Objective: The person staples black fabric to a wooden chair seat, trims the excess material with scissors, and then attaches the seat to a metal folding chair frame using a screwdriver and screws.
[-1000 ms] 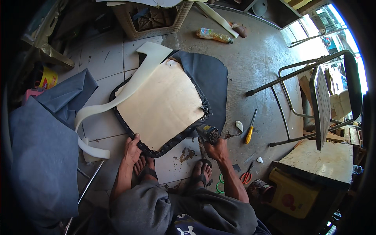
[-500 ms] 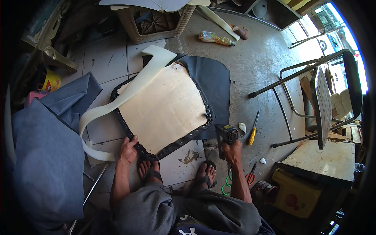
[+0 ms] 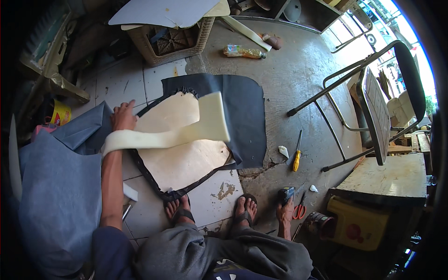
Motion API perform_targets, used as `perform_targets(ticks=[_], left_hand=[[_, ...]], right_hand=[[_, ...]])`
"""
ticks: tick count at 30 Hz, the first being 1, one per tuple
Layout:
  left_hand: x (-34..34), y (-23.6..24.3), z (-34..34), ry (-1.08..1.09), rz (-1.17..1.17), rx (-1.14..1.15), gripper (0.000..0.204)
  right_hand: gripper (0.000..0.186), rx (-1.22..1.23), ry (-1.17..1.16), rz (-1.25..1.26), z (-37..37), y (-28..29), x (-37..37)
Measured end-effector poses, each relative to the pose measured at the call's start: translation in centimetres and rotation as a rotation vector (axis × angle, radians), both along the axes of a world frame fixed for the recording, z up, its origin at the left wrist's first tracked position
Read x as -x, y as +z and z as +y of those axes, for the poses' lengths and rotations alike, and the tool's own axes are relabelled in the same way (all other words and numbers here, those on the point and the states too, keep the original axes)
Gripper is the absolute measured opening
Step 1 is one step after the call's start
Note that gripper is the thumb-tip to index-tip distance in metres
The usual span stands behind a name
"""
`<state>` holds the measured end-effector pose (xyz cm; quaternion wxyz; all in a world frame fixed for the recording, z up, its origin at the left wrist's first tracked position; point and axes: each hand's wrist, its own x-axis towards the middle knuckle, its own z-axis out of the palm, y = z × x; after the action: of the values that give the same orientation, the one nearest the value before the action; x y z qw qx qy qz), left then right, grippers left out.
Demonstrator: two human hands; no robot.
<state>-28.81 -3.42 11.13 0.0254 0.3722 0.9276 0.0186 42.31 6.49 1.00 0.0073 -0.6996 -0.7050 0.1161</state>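
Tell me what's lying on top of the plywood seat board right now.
A cream foam strip drapes across the plywood seat board, and the left hand rests at its far edge. Whatever lies beneath the foam is hidden.

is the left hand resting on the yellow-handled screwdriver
No, the left hand rests on the plywood seat board's far edge; the screwdriver lies apart.

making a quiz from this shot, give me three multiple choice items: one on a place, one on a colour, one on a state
1. Where does the screwdriver lie?
A. in the basket
B. on the floor by the chair legs
C. on the board

2. What colour is its handle?
A. yellow
B. blue
C. white

3. How is the foam strip?
A. flat on the floor
B. rolled up
C. lifted over the board

Answers: 1 B, it lies on the concrete between the dark cloth and the chair. 2 A, plainly yellow. 3 C, it arches above the board from near the left hand, while the right hand rests on a small tool.
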Motion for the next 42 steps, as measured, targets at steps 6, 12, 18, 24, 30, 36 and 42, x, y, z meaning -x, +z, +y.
perform_targets(ticks=[6,12,18,24,30,36,42], left_hand=[[-5.7,7.0,1.9,-0.578,-1.648,0.188,0.11],[1.5,5.2,-3.0,-0.393,-2.123,-0.388,0.07],[-2.0,-2.3,-6.0,-0.119,-0.209,0.445,0.032],[-21.5,-2.2,-1.5,-0.911,-1.673,0.24,0.058],[-29.5,-8.4,5.3,-0.792,-0.528,-0.333,0.095],[-29.8,-11.5,5.8,-0.782,-0.517,-0.477,0.04],[-29.5,-11.0,5.9,-0.684,-0.657,-0.55,0.015]], right_hand=[[0.059,0.223,0.168,-0.152,3.2,4.6,5.8],[0.081,0.418,0.429,0.597,8.5,3.8,19.9],[0.038,0.29,0.592,0.387,8.0,-0.7,23.5],[0.034,0.438,0.438,0.281,7.1,1.6,22.6],[0.035,0.513,0.359,0.382,4.9,3.5,22.3],[0.033,0.415,0.499,0.29,3.1,3.8,25.3],[0.032,0.684,0.428,0.55,3.8,5.2,21.0]])
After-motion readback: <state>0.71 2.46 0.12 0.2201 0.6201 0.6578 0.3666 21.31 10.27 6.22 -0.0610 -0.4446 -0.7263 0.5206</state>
